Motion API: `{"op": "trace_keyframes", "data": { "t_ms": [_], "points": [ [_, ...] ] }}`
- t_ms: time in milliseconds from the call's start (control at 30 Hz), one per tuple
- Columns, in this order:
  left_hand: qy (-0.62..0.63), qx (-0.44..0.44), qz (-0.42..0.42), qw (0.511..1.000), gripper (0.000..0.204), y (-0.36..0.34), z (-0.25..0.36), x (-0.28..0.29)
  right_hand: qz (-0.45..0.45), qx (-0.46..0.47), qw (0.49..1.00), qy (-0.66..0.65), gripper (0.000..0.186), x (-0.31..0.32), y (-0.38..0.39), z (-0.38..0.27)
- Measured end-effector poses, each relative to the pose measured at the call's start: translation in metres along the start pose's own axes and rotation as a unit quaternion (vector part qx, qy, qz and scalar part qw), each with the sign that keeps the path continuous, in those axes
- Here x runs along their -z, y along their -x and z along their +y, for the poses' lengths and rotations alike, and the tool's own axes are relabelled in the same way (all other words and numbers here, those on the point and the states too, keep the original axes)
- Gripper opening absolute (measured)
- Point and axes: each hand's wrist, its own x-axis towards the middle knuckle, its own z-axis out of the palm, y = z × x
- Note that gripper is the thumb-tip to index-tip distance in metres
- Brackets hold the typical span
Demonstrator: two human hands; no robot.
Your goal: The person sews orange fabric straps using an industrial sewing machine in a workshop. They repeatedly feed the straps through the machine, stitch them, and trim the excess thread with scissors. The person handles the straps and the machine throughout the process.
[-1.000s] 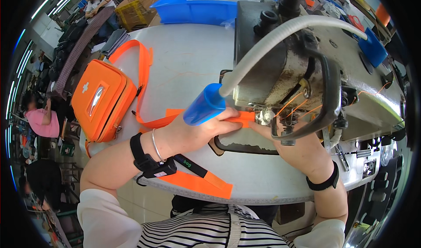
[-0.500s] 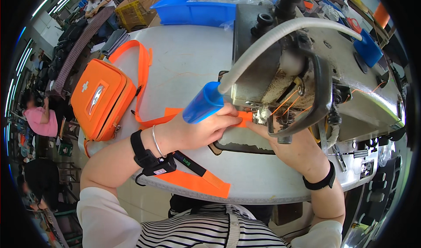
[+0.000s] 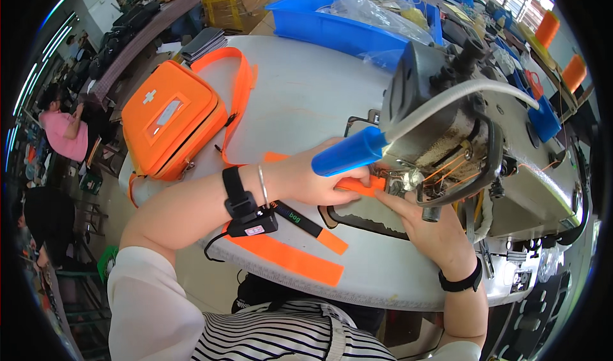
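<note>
My left hand [image 3: 305, 181] is closed on an orange webbing strap [image 3: 368, 187], pinching it beside the sewing machine's [image 3: 543, 176] presser foot [image 3: 403, 180]. Part of the strap is hidden under that hand. My right hand [image 3: 431, 230] lies with its fingers stretched out, their tips against the strap's near edge; some fingers are hidden behind the machine's dark curved guard [image 3: 490, 163]. A blue cone on a pale hose [image 3: 447, 99] hangs over my left hand. Below my left wrist, a black label strip [image 3: 297, 217] and a flat orange strip [image 3: 287, 259] rest on the table.
An orange first-aid bag [image 3: 169, 121] with a white cross and long strap stands left on the grey table [image 3: 300, 86]. Behind is a blue bin [image 3: 325, 26] of plastic bags. Orange thread spools [image 3: 547, 29] stand far right. A person in pink [image 3: 67, 131] sits at left.
The whole view has shifted, so the table and machine appear lower and further right. My left hand still grips the strap by the presser foot; my right hand stays beside it.
</note>
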Motion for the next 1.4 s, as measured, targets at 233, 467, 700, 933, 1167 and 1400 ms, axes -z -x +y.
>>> {"op": "trace_keyframes", "data": {
  "t_ms": [233, 467, 700, 933, 1167, 1400],
  "points": [
    [0.134, 0.064, -0.054, 0.987, 0.017, -0.014, -0.002, 0.01, 0.058, 0.024, 0.998, -0.012, 0.045, -0.007, 0.003, 0.005],
    [0.053, 0.048, -0.065, 0.995, 0.021, -0.006, -0.007, 0.011, -0.045, -0.046, 0.998, 0.005, 0.052, 0.002, 0.0, 0.004],
    [0.012, 0.012, -0.027, 0.999, 0.018, -0.01, -0.003, 0.01, -0.03, -0.032, 0.999, -0.007, 0.057, -0.003, 0.003, 0.01],
    [0.074, 0.082, -0.081, 0.991, 0.012, -0.013, 0.003, 0.014, -0.012, 0.013, 1.0, 0.01, 0.058, -0.008, 0.004, 0.016],
    [0.056, 0.072, -0.076, 0.993, 0.015, -0.009, -0.005, 0.013, -0.018, 0.005, 0.999, 0.029, 0.059, -0.006, 0.003, 0.011],
    [0.034, 0.009, -0.039, 0.999, 0.019, -0.007, -0.009, 0.009, 0.051, 0.073, 0.993, 0.073, 0.055, -0.019, 0.006, 0.026]
  ]
}}
